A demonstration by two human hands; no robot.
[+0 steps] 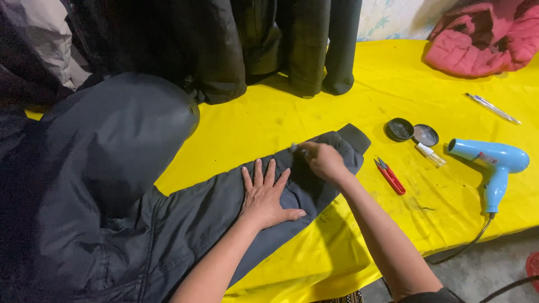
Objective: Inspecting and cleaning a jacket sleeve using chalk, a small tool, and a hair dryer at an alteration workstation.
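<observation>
The left hand (264, 193) lies flat, fingers spread, pinning the grey jacket sleeve (224, 213); the right hand (323, 160) pinches a small tool (295, 148) near the cuff, work seemingly midway.

On the yellow counter (359, 101) lie a blue hair dryer (493, 165), red snips (390, 175), a small clear bottle (431, 155), a round black tin (412, 132), a pen (492, 108) and a pink jacket (483, 36).

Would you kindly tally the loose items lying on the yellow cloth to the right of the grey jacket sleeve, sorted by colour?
Blue: 1, hair dryer
Red: 1, thread snips
Black: 2, round tin and its lid
Clear: 2, small vial and pen
Total: 6
</observation>
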